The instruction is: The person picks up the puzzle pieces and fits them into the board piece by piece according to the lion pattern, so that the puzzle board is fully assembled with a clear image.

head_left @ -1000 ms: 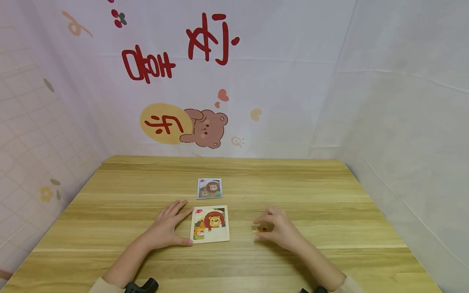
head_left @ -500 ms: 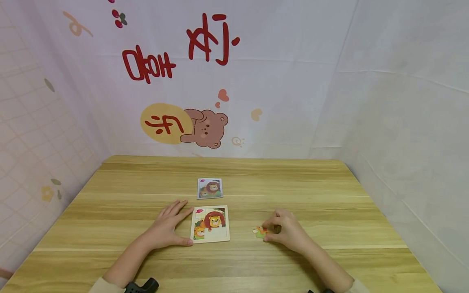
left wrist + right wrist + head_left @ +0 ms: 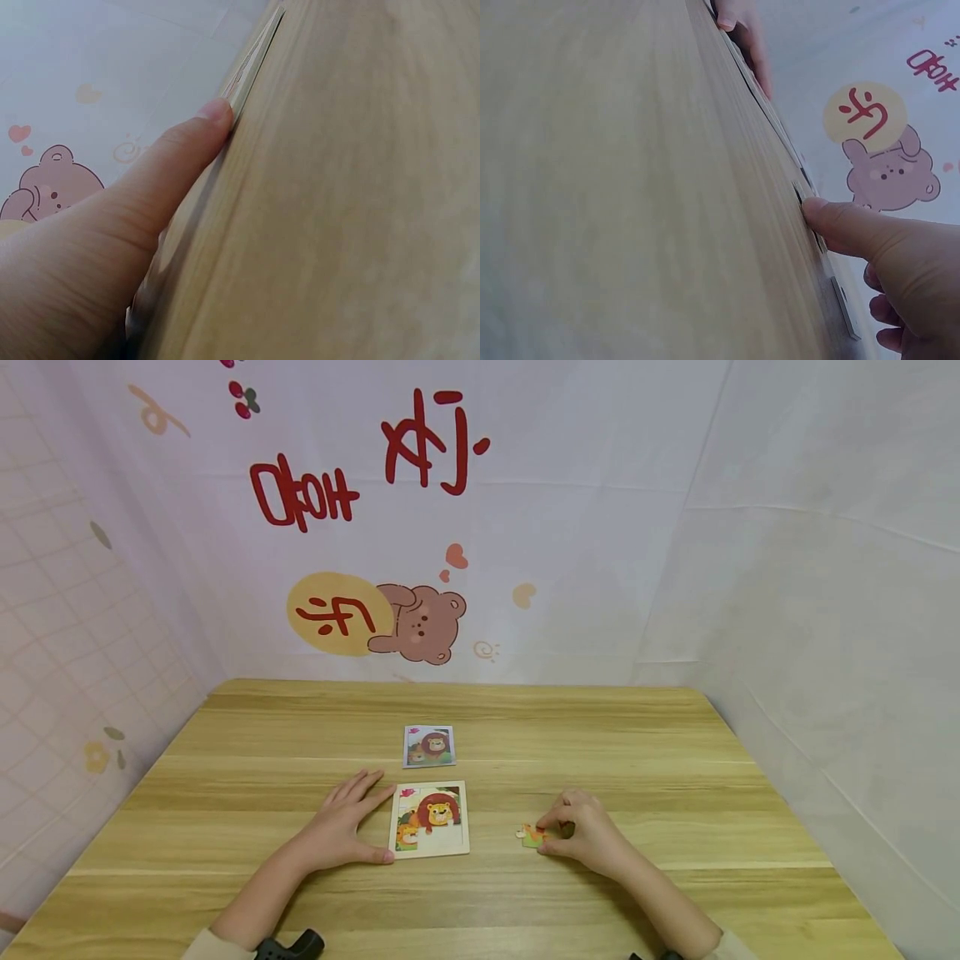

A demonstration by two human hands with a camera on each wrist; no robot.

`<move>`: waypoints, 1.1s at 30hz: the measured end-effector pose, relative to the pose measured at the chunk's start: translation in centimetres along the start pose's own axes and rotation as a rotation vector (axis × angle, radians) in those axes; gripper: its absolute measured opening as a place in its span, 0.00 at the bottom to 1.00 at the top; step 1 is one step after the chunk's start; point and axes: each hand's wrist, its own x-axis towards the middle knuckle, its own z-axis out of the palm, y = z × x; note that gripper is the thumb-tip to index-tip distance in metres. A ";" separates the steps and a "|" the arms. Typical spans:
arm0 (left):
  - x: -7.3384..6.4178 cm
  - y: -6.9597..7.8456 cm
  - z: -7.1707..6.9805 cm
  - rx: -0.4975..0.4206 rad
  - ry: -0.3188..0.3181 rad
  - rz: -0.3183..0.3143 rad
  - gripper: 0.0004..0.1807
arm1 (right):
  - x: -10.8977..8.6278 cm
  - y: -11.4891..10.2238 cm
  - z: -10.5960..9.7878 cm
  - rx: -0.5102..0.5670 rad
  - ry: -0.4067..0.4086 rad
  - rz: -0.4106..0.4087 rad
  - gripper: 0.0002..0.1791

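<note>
In the head view my left hand (image 3: 341, 828) lies spread on the table at the left side of a wooden puzzle tray (image 3: 466, 839). Its thumb touches the tray's near left corner, and the left wrist view shows the thumb tip against that edge. A lion picture partly fills the tray; its lower right part is bare. To the right, my right hand (image 3: 588, 833) pinches a green and orange jigsaw piece (image 3: 533, 837) between thumb and index finger, low at the tabletop. Another piece (image 3: 845, 307) lies beneath the curled fingers in the right wrist view.
A lion picture card (image 3: 429, 747) lies just behind the tray. The wooden table (image 3: 450, 910) reaches back to a white cloth backdrop (image 3: 585, 527) with a bear print and red characters. More cloth hangs along both sides.
My right hand has shifted slightly right and uncovered more of the jigsaw piece, whose green part now shows. The left hand and the tray have stayed in place.
</note>
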 end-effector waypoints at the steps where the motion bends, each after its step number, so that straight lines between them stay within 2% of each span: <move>1: 0.0 0.0 0.0 -0.001 0.000 0.000 0.58 | 0.0 -0.1 0.0 0.002 0.001 0.002 0.15; 5: -0.1 0.1 -0.1 -0.002 0.003 0.002 0.58 | 0.4 -0.5 0.2 -0.002 0.018 -0.024 0.16; 11: -0.1 0.0 0.0 0.001 0.003 0.003 0.58 | 1.3 -1.7 0.9 -0.015 0.068 -0.127 0.17; 21: -0.1 0.1 0.0 -0.002 0.004 0.001 0.58 | 3.7 -3.8 2.5 -0.051 0.088 -0.231 0.16; 27: -0.1 0.0 0.0 0.000 0.004 0.006 0.58 | 4.9 -5.1 3.4 -0.017 0.045 -0.203 0.15; 33: 0.0 -0.1 0.1 0.004 0.007 0.005 0.58 | 6.0 -6.2 4.4 -0.043 0.001 -0.210 0.15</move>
